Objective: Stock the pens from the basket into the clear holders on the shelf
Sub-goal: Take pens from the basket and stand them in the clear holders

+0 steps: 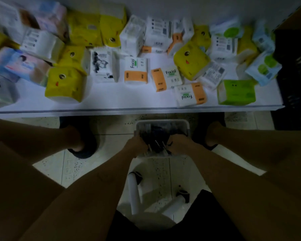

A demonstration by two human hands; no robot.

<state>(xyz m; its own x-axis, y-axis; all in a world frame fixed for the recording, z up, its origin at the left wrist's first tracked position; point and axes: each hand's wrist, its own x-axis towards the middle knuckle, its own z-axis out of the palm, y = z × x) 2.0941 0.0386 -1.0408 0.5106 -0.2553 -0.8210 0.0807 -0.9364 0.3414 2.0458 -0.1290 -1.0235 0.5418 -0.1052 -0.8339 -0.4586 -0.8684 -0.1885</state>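
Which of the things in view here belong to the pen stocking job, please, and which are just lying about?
Part of the job: basket on the floor; pens in it; left hand and right hand, both gripping pens; shelf. No clear holders show.

Lying about: yellow tissue packs, orange facial tissue packs, green pack, white stool.

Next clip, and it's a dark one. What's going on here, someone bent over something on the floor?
A person reaches down with both arms to a pale basket on the floor between their feet. The left hand and the right hand grip a bundle of dark pens from either side, at the basket's near edge. The white shelf ahead carries scattered tissue packs. No clear holders show in this view, so no stocked pens can be seen.
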